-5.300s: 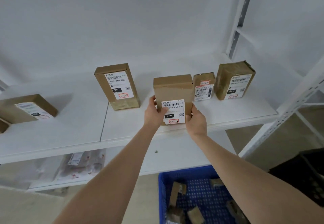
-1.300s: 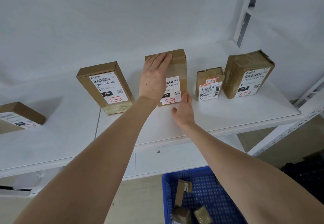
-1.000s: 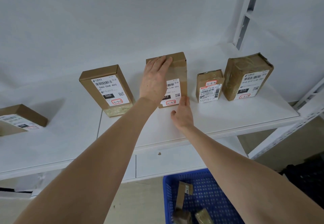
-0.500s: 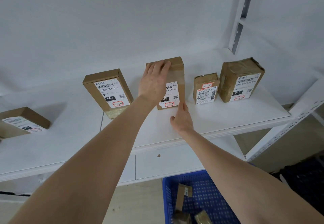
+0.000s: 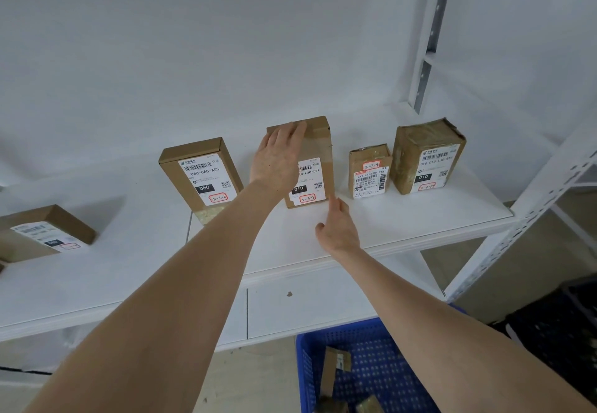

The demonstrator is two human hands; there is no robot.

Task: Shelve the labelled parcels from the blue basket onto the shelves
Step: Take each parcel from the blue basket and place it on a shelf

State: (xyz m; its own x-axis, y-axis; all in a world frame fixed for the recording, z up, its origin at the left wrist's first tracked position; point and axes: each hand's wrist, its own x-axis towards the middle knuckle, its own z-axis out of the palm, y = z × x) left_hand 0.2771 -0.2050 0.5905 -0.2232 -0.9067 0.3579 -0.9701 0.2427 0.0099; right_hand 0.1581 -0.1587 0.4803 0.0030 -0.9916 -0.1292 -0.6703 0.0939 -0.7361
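A brown labelled parcel marked 010 [image 5: 318, 154] stands upright at the back of the white shelf [image 5: 403, 218], between other parcels. My left hand [image 5: 277, 157] lies flat on its front, with the fingers reaching its top left edge. My right hand [image 5: 339, 228] rests on the shelf just below the parcel's lower right corner, fingers loose, one fingertip at the corner. The blue basket [image 5: 339, 328] sits on the floor below, with a few small brown parcels [image 5: 334, 370] inside.
On the same shelf stand a 060 parcel [image 5: 202, 176] to the left, and a small parcel [image 5: 370, 172] and a taped parcel [image 5: 426, 157] to the right. Another parcel [image 5: 42, 235] lies far left. A shelf post [image 5: 429, 34] rises at the right. A black crate [image 5: 555, 332] sits right of the basket.
The 010 parcel went from the shelf's front edge to the back. In the last second my left hand stayed on it and my right fingers slid down to its lower corner.
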